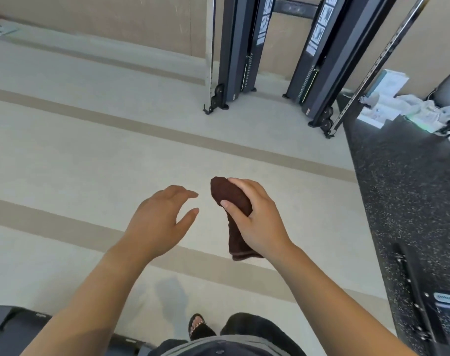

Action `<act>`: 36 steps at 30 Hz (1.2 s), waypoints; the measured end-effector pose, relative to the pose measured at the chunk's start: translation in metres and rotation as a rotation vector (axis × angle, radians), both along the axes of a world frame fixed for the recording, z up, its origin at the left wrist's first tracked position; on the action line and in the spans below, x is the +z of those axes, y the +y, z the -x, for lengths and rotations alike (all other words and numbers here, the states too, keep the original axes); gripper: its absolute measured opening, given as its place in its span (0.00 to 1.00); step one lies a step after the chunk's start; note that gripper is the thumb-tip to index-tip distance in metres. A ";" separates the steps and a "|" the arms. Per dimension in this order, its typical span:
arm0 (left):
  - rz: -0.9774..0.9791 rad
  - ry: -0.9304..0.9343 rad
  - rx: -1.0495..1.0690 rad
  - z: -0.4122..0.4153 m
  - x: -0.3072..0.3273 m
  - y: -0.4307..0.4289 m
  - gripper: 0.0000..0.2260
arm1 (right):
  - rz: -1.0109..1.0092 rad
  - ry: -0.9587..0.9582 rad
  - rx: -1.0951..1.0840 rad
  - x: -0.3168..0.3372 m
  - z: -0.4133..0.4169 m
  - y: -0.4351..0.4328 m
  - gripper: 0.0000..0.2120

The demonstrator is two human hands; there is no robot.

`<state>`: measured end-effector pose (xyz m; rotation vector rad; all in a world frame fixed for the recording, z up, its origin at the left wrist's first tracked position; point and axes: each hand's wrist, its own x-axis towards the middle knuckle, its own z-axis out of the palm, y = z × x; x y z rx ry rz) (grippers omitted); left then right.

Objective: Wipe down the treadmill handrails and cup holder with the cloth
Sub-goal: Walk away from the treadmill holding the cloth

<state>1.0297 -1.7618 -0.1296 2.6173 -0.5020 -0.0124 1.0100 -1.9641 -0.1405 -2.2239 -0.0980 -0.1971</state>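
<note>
- Spreading widest across the view was the pale floor (90, 150) with its tan stripes; a speckled black rubber mat (403, 188) bordered it on the right.
- At the far edge stood two dark upright columns of a cable machine (239, 47), well apart from the hands and no part of the wiping job.
- A dark grey machine part (10, 327) showed at the bottom-left corner, below and behind the left forearm; it might have been the treadmill, but I could not tell, and no handrail or cup holder was visible.
- The right hand (254, 222) was closed around the middle of the brown cloth (231, 201), thumb across its front.
- The cloth was bunched into a roll, its long axis running from upper left to lower right, one rounded end poking above the fingers and the hemmed end hanging below the palm.
- The left hand (162, 219) was empty, fingers spread and curved, its fingertips just beside the cloth's upper end but not touching it.
- Judged from this, the cloth lay immediately right of the left hand, so that hand was placed to take the free upper end and help unfold it, and wiping had not begun.
</note>
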 end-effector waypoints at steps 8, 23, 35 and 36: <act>-0.034 0.032 0.022 -0.159 -0.007 0.040 0.16 | -0.054 0.029 -0.003 -0.021 -0.166 0.034 0.18; -0.029 0.057 0.447 -0.487 0.006 0.202 0.17 | -0.052 0.034 0.413 -0.024 -0.574 0.213 0.19; 0.054 0.066 0.601 -0.754 -0.016 0.395 0.17 | 0.024 0.050 0.580 -0.033 -0.863 0.424 0.19; 0.041 0.066 0.589 -0.781 -0.013 0.409 0.17 | 0.023 0.045 0.574 -0.031 -0.888 0.437 0.19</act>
